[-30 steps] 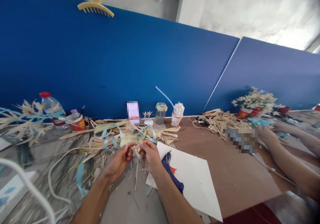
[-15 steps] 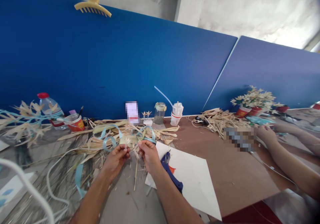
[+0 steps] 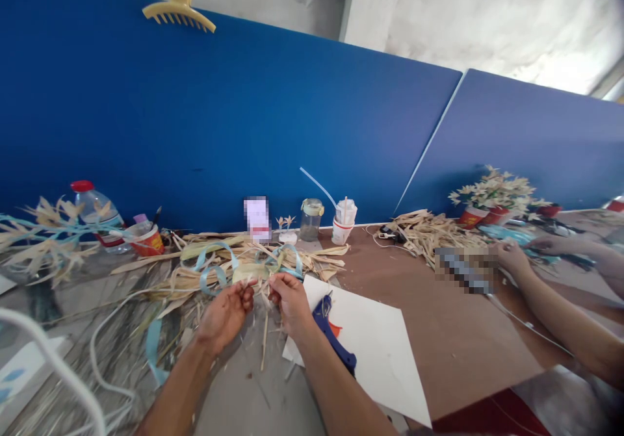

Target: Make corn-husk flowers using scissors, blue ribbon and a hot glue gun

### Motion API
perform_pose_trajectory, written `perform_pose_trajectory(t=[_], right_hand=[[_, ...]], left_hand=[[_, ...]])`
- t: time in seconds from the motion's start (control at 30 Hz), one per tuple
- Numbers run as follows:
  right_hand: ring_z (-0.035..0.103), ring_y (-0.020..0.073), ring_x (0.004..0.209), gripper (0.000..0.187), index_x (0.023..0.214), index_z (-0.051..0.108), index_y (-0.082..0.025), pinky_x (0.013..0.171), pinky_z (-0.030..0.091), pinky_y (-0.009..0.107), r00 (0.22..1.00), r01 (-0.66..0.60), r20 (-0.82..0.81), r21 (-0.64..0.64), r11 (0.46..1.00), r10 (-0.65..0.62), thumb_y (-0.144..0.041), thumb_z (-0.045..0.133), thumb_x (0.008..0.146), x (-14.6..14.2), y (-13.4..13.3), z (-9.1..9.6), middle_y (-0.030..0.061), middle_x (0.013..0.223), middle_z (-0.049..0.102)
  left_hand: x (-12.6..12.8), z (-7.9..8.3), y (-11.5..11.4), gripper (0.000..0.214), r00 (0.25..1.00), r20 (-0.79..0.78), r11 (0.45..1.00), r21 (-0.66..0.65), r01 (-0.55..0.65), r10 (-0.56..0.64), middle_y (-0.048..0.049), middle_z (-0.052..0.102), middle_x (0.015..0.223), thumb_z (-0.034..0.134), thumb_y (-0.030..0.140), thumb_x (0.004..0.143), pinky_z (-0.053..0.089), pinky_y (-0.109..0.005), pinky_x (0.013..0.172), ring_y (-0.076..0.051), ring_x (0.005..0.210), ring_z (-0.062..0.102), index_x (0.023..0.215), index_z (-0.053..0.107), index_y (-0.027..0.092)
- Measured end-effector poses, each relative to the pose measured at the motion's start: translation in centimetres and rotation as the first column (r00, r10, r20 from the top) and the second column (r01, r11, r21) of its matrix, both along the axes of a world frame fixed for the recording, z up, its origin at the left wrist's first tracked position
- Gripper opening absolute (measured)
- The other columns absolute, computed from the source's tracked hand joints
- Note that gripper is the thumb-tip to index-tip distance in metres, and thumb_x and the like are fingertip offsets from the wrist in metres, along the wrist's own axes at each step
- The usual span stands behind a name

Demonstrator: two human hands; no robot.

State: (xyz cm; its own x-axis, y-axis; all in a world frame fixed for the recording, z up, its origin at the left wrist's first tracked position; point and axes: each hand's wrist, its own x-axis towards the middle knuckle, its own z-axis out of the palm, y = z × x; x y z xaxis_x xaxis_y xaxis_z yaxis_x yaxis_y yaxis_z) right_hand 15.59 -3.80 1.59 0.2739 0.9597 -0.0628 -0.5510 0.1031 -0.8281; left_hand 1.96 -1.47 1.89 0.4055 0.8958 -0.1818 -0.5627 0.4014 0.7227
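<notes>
A: Where do we look from?
B: From a person's head. We face forward and down, over the table [image 3: 468,364].
A: How near are we?
B: Quite near. We see the left hand [image 3: 225,312] and right hand [image 3: 291,299] low down, close to the middle, and both arms [image 3: 338,377] come up from the bottom edge. The blue wall [image 3: 234,117] is farther off, ahead of us.
A: Do we see wide?
B: Yes! At our right side we catch another person's arm [image 3: 556,312].
</notes>
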Motion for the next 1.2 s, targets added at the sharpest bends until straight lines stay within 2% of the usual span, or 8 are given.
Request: perform_pose_trajectory(t=[0.17, 0.3, 0.63, 0.7, 0.8, 0.87, 1.03, 1.2], right_hand=[[0.037, 0.0056, 0.040, 0.014, 0.057, 0.060, -0.018, 0.042, 0.024, 0.020, 1.000, 0.004, -0.018, 0.008, 1.000, -0.003, -0.028, 0.069, 0.058, -0.1, 0.1, -0.1, -0.0063, 0.046, 0.051], [0.036, 0.0050, 0.038, 0.014, 0.056, 0.060, -0.017, 0.042, 0.025, 0.020, 1.000, 0.002, -0.021, 0.016, 1.000, -0.002, -0.028, 0.069, 0.058, -0.1, 0.2, -0.1, -0.0068, 0.044, 0.050], [0.036, 0.0055, 0.039, 0.015, 0.058, 0.059, -0.018, 0.040, 0.023, 0.020, 1.000, -0.009, -0.011, 0.015, 1.000, 0.009, -0.028, 0.068, 0.060, 0.0, 0.0, 0.1, -0.0071, 0.044, 0.049], [0.036, 0.0053, 0.039, 0.014, 0.059, 0.059, -0.018, 0.041, 0.024, 0.019, 1.000, -0.007, -0.007, 0.018, 1.000, 0.007, -0.028, 0.068, 0.060, 0.0, 0.0, 0.1, -0.0069, 0.045, 0.050], [0.037, 0.0053, 0.039, 0.014, 0.059, 0.060, -0.017, 0.042, 0.025, 0.019, 1.000, 0.001, -0.006, 0.024, 1.000, -0.001, -0.028, 0.068, 0.060, 0.0, 0.1, 0.0, -0.0068, 0.045, 0.050], [0.037, 0.0053, 0.039, 0.014, 0.058, 0.060, -0.017, 0.042, 0.025, 0.019, 1.000, 0.007, -0.004, 0.016, 1.000, -0.007, -0.028, 0.068, 0.060, 0.0, 0.1, -0.1, -0.0068, 0.045, 0.050], [0.038, 0.0054, 0.039, 0.014, 0.057, 0.060, -0.017, 0.043, 0.026, 0.020, 1.000, 0.014, 0.018, 0.014, 1.000, -0.014, -0.028, 0.068, 0.061, -0.1, 0.0, -0.1, -0.0065, 0.045, 0.050], [0.037, 0.0052, 0.039, 0.014, 0.057, 0.060, -0.017, 0.043, 0.026, 0.020, 1.000, 0.001, -0.002, 0.024, 1.000, -0.001, -0.028, 0.068, 0.060, -0.1, 0.0, 0.0, -0.0065, 0.045, 0.051]], left_hand=[[0.1, -0.3, 0.1, 0.014, 1.000, 0.010, 0.999, 0.031, -0.014, 0.014, -0.0003, 0.050, 0.059, 0.054, 0.012, 0.077, 0.042, -0.020, 0.050, -0.010, 0.053, 0.044, 0.080, 0.068, 0.010], [0.2, -0.5, 0.0, 0.003, 0.998, 0.026, 0.998, 0.018, -0.059, 0.059, -0.0021, 0.058, 0.066, 0.064, 0.010, 0.073, 0.043, -0.018, 0.051, -0.008, 0.054, 0.047, 0.071, 0.066, 0.011], [0.2, -0.8, 0.1, 0.021, 0.992, -0.046, 0.993, 0.047, -0.111, 0.114, -0.0022, 0.067, 0.076, 0.080, 0.009, 0.056, 0.047, -0.018, 0.055, -0.008, 0.058, 0.055, 0.069, 0.064, 0.014], [0.2, -0.6, 0.1, 0.020, 0.991, -0.055, 0.991, 0.073, -0.116, 0.120, 0.0000, 0.064, 0.069, 0.079, 0.010, 0.058, 0.045, -0.016, 0.052, -0.008, 0.056, 0.053, 0.069, 0.064, 0.015], [0.2, -0.6, 0.0, 0.009, 0.993, -0.082, 0.992, 0.101, -0.081, 0.089, 0.0056, 0.048, 0.050, 0.073, 0.012, 0.066, 0.038, -0.014, 0.045, -0.005, 0.045, 0.041, 0.070, 0.065, 0.014], [0.1, -0.6, 0.0, 0.005, 0.996, -0.078, 0.995, 0.090, -0.046, 0.053, 0.0068, 0.041, 0.048, 0.068, 0.012, 0.069, 0.037, -0.015, 0.045, -0.005, 0.043, 0.035, 0.074, 0.067, 0.012], [-0.3, -0.1, 0.0, 0.024, 0.996, 0.065, 0.998, -0.011, 0.058, -0.058, 0.0012, 0.045, 0.056, 0.053, 0.020, 0.080, 0.043, -0.021, 0.049, -0.009, 0.049, 0.040, 0.087, 0.070, 0.005], [-0.4, 0.1, 0.2, 0.025, 0.995, 0.103, 0.997, -0.080, -0.005, 0.013, 0.0015, 0.044, 0.055, 0.048, 0.018, 0.084, 0.042, -0.022, 0.047, -0.009, 0.047, 0.039, 0.087, 0.070, 0.006]])
